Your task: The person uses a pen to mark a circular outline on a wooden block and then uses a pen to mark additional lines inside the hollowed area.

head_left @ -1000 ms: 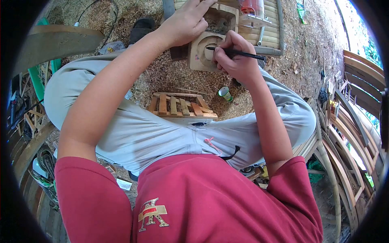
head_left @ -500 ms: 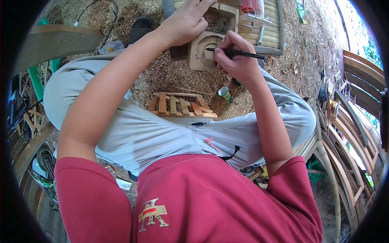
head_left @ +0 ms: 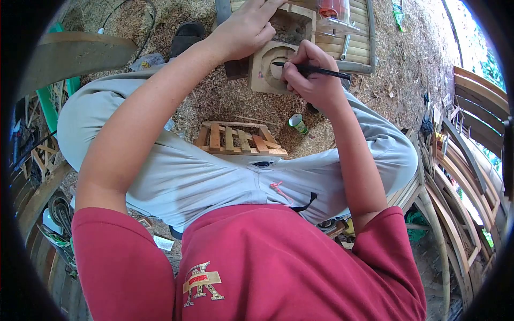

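My right hand [head_left: 316,75] grips a black pen [head_left: 326,71], its dark tip in the round recess at the near end of a pale wooden block [head_left: 258,80]. Rings are cut around that recess, and a wider, deeper hollow lies beyond it. Across the left side of the block rests my left hand [head_left: 243,31], fingers stretched toward the top edge of the view, with no object visible in it. Part of the block is hidden under both hands.
A slatted bench [head_left: 365,32] behind the block carries a clear container with something red and a wrench [head_left: 345,48]. Between my legs stand a small slatted wooden piece [head_left: 241,140] and a green-white cup [head_left: 297,123]. Wood shavings cover the ground; curved wooden pieces [head_left: 455,198] lie right.
The pen tip has shifted very slightly within the round recess, with a small movement of my right hand. My left hand stays in place.
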Motion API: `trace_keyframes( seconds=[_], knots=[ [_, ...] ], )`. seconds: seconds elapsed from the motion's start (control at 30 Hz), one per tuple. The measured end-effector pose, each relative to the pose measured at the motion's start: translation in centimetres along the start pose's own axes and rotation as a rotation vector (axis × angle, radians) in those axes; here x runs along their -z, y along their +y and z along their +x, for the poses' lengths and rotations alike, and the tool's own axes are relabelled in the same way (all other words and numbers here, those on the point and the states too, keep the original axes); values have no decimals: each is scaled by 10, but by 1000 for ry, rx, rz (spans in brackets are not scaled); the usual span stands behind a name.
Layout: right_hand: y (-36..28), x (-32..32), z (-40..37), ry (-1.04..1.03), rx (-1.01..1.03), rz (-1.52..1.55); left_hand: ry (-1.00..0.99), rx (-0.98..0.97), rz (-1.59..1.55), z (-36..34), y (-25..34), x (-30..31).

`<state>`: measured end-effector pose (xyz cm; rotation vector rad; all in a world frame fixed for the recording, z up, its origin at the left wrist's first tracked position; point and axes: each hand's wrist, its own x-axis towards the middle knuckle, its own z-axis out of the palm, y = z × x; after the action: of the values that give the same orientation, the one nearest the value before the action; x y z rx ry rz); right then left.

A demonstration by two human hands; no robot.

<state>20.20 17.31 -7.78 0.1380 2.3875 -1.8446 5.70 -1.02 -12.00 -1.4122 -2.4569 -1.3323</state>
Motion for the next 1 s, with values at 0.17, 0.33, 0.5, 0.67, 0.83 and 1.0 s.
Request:
trace_keyframes(
  seconds=[0.17, 0.33, 0.5, 0.67, 0.83, 1.0],
  knots=[
    [6, 3, 2, -20, 61, -66, -7, 6, -3, 0, 0, 0],
    [-6, 1, -1, -15, -60, 12, -8, -2, -12, 0, -1, 0],
    [6, 3, 2, -27, 46, -34, -21, 21, -5, 0, 0, 0],
    [-5, 1, 0, -29, -45, 20, -11, 5, -2, -1, -2, -2],
    [3, 3, 2, -37, 27, -29, -9, -5, -29, 0, -1, 0],
    [-4, 2, 0, -37, -11, 9, -14, 14, -12, -1, 1, 0]
  ],
)
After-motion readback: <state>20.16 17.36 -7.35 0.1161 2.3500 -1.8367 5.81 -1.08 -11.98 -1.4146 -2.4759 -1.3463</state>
